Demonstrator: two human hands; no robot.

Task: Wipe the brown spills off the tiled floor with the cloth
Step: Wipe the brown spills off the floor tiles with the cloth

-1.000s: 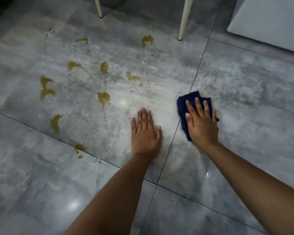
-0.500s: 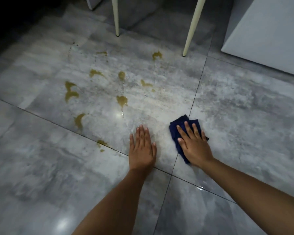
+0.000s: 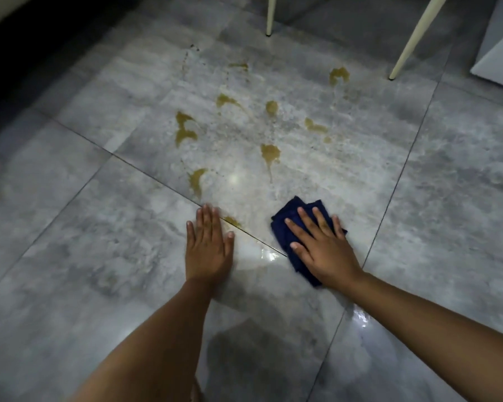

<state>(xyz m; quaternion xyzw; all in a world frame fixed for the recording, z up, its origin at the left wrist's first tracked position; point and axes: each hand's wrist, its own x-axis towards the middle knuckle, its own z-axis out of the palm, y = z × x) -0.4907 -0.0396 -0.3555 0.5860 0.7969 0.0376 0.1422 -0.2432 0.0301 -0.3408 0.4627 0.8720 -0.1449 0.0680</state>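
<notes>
A folded dark blue cloth (image 3: 285, 227) lies flat on the grey tiled floor (image 3: 99, 256). My right hand (image 3: 320, 248) presses down on it with straight, spread fingers. My left hand (image 3: 208, 245) lies flat on the floor to the left of the cloth, fingers straight. Several brown spills are scattered on the tile ahead of both hands, among them one (image 3: 270, 153) just beyond the cloth, a larger one (image 3: 183, 129) at the left and one (image 3: 339, 74) far back. A small brown spill (image 3: 233, 221) sits on the grout line between my hands.
Two cream chair legs (image 3: 270, 15) (image 3: 413, 39) stand on the floor at the back. A pale flat object (image 3: 497, 59) fills the far right corner. A dark strip (image 3: 26, 53) runs along the far left. Wet sheen (image 3: 269, 253) shows near my hands.
My right hand has slid the cloth leftward and nearer to me across the grout line. My left hand has also shifted left and back. The view has moved, so the spills appear further ahead.
</notes>
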